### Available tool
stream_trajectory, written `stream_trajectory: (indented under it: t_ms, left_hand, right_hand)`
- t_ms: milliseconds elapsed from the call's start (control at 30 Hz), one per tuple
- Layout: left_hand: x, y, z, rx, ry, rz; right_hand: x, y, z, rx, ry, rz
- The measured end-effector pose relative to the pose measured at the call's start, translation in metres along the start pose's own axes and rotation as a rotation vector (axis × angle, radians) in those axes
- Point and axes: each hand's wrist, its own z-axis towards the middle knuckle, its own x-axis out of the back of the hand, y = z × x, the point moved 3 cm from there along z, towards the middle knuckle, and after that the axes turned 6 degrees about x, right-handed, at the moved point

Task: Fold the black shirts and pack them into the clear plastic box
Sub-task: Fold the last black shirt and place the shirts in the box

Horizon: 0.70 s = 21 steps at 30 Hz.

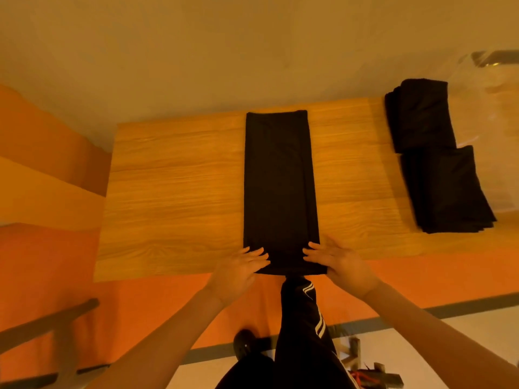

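long black shirt folded into a narrow strip lying mid wooden table | left hand, right hand pressing near corners, fingers straight | handling soft, light, floppy, likely | pinching both near corners is looking best

Wooden table, long folded black shirt at centre, two folded black stacks at right

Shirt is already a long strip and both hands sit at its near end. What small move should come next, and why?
Probably grip the near end and fold it toward the far end. The shirt lies as a long strip, while both stacks are short. The left hand and right hand lie flat on its near corners.
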Motion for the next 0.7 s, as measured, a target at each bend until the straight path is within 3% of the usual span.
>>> stream_trajectory:
  t_ms: [100, 200, 367, 500, 700]
  left_hand:
    - [0.018, -0.002, -0.008, 0.342, -0.139, -0.385]
    - [0.038, -0.002, -0.007, 0.435, -0.192, -0.615]
    - [0.084, -0.011, 0.03, 0.561, -0.018, -1.028]
    - [0.115, -0.021, 0.08, 0.52, 0.063, -1.056]
    - [0.123, -0.052, 0.148, 0.642, 0.179, -0.863]
  right_hand:
    - [0.023, -0.011, 0.001, -0.276, -0.071, 0.392]
    - [0.041, -0.017, 0.003, -0.44, -0.114, 0.66]
    - [0.077, -0.003, 0.033, -0.626, 0.176, 1.061]
    - [0.097, 0.03, 0.077, -0.757, 0.375, 1.206]
    - [0.104, 0.076, 0.122, -0.806, 0.426, 1.184]
